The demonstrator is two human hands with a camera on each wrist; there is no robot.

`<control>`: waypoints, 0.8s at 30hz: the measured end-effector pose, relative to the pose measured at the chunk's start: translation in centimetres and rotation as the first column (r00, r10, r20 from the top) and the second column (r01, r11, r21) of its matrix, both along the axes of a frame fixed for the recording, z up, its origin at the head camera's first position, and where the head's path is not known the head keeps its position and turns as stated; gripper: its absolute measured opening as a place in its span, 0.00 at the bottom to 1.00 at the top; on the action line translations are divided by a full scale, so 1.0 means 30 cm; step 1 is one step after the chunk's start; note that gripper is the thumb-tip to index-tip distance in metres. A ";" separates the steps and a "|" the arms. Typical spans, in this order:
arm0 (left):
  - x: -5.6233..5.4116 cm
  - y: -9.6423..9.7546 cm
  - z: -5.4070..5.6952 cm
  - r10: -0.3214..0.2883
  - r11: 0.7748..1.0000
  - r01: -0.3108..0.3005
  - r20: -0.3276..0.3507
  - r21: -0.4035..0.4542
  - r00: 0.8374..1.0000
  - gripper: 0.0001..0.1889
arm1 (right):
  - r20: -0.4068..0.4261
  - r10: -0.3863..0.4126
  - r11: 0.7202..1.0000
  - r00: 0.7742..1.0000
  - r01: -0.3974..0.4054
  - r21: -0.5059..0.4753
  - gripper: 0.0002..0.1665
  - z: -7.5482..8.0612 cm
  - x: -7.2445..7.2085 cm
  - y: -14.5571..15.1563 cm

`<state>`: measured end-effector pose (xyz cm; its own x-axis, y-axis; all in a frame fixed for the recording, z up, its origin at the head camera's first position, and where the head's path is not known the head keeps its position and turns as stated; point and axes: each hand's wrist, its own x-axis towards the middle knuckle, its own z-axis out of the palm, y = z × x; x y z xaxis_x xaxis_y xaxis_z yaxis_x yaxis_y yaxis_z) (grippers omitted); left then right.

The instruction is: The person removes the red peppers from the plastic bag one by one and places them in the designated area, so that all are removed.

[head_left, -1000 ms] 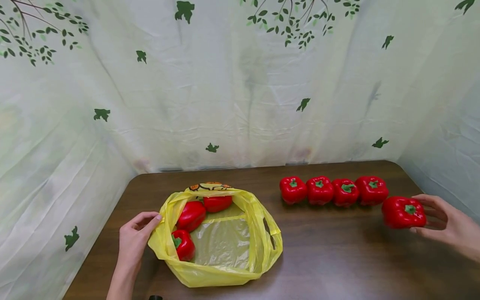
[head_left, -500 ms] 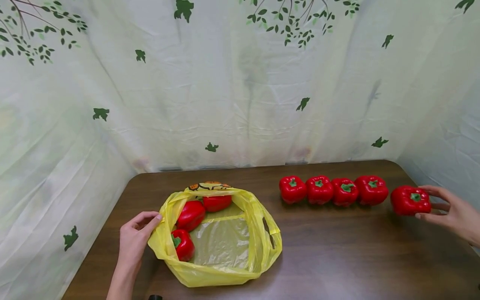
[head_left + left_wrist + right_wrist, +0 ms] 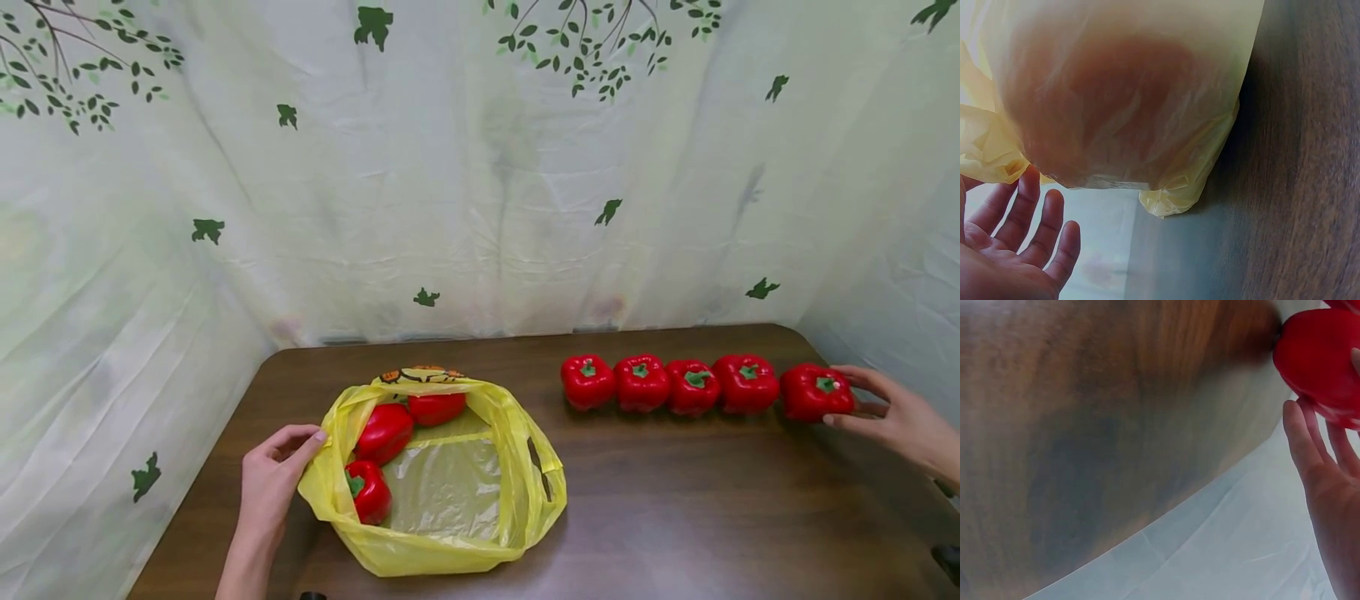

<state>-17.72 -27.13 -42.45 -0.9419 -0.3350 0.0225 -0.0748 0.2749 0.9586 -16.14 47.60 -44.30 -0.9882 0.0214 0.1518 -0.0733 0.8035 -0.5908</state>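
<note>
My left hand (image 3: 276, 468) pinches the left rim of a yellow plastic bag (image 3: 442, 558), whose mouth gapes upward on the table. Inside it, along its left and back, lie red bell peppers (image 3: 384, 433). In the left wrist view, thumb and forefinger meet the bag's edge while the other fingers (image 3: 1047, 234) stay loose; a pepper shows dimly through the plastic. At the right, my right hand (image 3: 896, 421) grips a red bell pepper (image 3: 806, 393) with green stem, at the right end of a row of bell peppers (image 3: 690, 390). The right wrist view shows fingers around this pepper (image 3: 1319, 359).
A brown wooden table (image 3: 675, 517) carries everything. A white curtain (image 3: 487, 208) with printed leaves hangs behind and at both sides. Small dark objects show at the bottom edge (image 3: 312, 596) and lower right (image 3: 948, 562).
My right hand has carried its bell pepper back toward the far side, to the right end of the row. The left hand and the bag have stayed in place.
</note>
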 end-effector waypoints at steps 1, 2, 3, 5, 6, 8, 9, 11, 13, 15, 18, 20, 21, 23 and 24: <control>0.000 -0.001 -0.001 0.000 1.000 0.000 0.000 0.003 1.000 0.17 | 0.007 0.003 1.000 1.000 -0.003 -0.002 0.40 0.001 -0.005 0.000; 0.000 -0.001 -0.002 -0.001 1.000 0.001 -0.001 0.005 1.000 0.17 | 0.016 0.010 1.000 1.000 -0.010 -0.004 0.40 0.002 -0.009 0.000; 0.000 -0.002 -0.002 -0.003 1.000 0.003 -0.002 0.007 1.000 0.17 | 0.024 0.016 1.000 1.000 -0.016 -0.009 0.41 0.003 -0.015 0.000; 0.000 -0.003 -0.003 -0.006 1.000 0.006 -0.003 0.011 1.000 0.17 | 0.046 0.025 1.000 0.999 -0.024 -0.016 0.41 0.005 -0.024 -0.002; 0.000 -0.003 -0.004 -0.008 1.000 0.008 -0.003 0.012 1.000 0.17 | 0.055 0.028 0.999 0.998 -0.027 -0.019 0.42 0.007 -0.028 -0.004; 0.000 -0.002 -0.004 -0.011 1.000 0.011 -0.003 0.014 1.000 0.17 | 0.072 0.036 0.999 0.997 -0.034 -0.031 0.42 0.009 -0.036 -0.006; -0.001 -0.002 -0.004 -0.011 1.000 0.011 -0.003 0.015 1.000 0.17 | 0.077 0.036 0.999 0.996 -0.034 -0.037 0.43 0.010 -0.039 -0.009; -0.001 -0.002 -0.006 -0.011 1.000 0.011 -0.001 0.012 1.000 0.17 | 0.082 0.049 0.998 0.995 -0.044 -0.051 0.43 0.010 -0.045 -0.013; -0.001 -0.002 -0.007 -0.010 1.000 0.010 -0.001 0.010 1.000 0.17 | 0.076 0.063 0.997 0.995 -0.059 -0.057 0.42 0.009 -0.053 -0.017; -0.001 -0.003 -0.008 -0.009 1.000 0.009 -0.002 0.007 1.000 0.17 | 0.071 0.073 0.996 0.995 -0.068 -0.062 0.41 0.008 -0.060 -0.020; -0.001 -0.003 -0.008 -0.011 1.000 0.011 -0.008 0.007 1.000 0.17 | 0.067 0.077 0.995 0.995 -0.073 -0.067 0.43 0.004 -0.067 -0.021; -0.002 -0.003 -0.008 -0.013 1.000 0.013 -0.011 0.009 1.000 0.17 | 0.065 0.070 0.995 0.995 -0.066 -0.072 0.44 -0.001 -0.070 -0.021; -0.003 -0.003 -0.008 -0.013 1.000 0.013 -0.012 0.011 1.000 0.17 | 0.062 0.068 0.995 0.996 -0.064 -0.075 0.45 -0.003 -0.071 -0.021; -0.002 -0.003 -0.008 -0.011 1.000 0.011 -0.008 0.013 1.000 0.17 | 0.057 0.062 0.995 0.996 -0.058 -0.077 0.47 -0.009 -0.071 -0.022; -0.003 -0.003 -0.008 -0.010 1.000 0.010 -0.006 0.014 1.000 0.17 | 0.056 0.061 0.995 0.997 -0.056 -0.081 0.48 -0.011 -0.072 -0.022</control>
